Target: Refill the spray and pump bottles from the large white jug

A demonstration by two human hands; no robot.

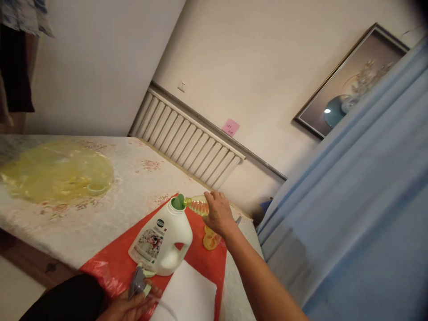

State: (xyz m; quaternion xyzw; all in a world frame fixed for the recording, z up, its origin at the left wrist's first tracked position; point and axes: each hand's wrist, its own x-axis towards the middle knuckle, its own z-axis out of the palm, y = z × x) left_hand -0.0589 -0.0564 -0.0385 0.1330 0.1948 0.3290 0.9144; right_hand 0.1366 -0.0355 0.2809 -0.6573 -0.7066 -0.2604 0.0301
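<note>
My right hand (219, 213) is wrapped round a clear ribbed bottle (199, 205), tipped nearly level. The bottle's neck is at the mouth of a white detergent jug (177, 240), beside the green spout (179, 202) inside that mouth. Whether liquid is flowing cannot be made out. The jug has a printed label and stands on a red plastic sheet (207, 263). Near the jug's base, my left hand (133, 305) holds a grey spray trigger head (137, 281), with a pale tube trailing from it. Some of its fingers are hidden.
A yellow plastic bag (56, 171) and a pale green ring (96, 187) lie at the left of the flowered tablecloth (133, 196). White paper (190, 294) lies by the jug. Yellow-orange round pieces (210, 241) sit below my right hand. A blue curtain (351, 214) hangs at right.
</note>
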